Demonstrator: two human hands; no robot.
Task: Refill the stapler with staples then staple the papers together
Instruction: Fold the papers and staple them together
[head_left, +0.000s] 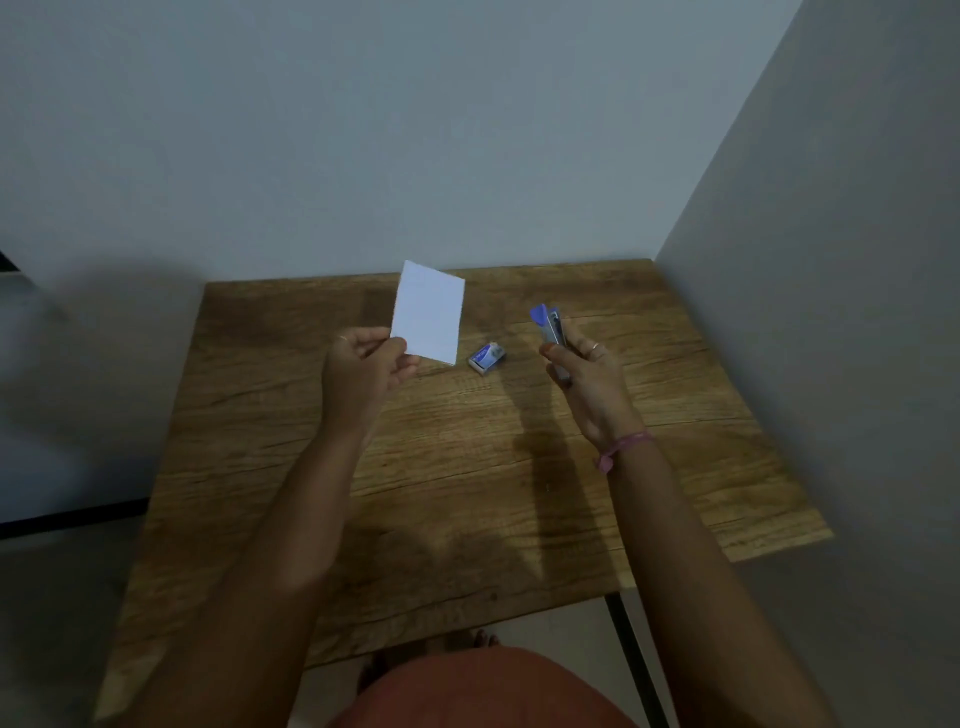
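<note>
Above the table, left: left hand (363, 364) pinches the near-left corner of the papers (428, 312) between thumb and curled fingers, held up off the wood.
Papers: likely light and floppy; grip near the corner to be stapled.
Right hand (582, 374): curled round the blue stapler (553, 332), nose pointing far.
Stapler: probably stiff, small; hold its rear.
Staple box (487, 357): on the wooden table (467, 467), between the hands.

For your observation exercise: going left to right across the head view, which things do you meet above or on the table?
left hand → papers → staple box → stapler → right hand
</note>
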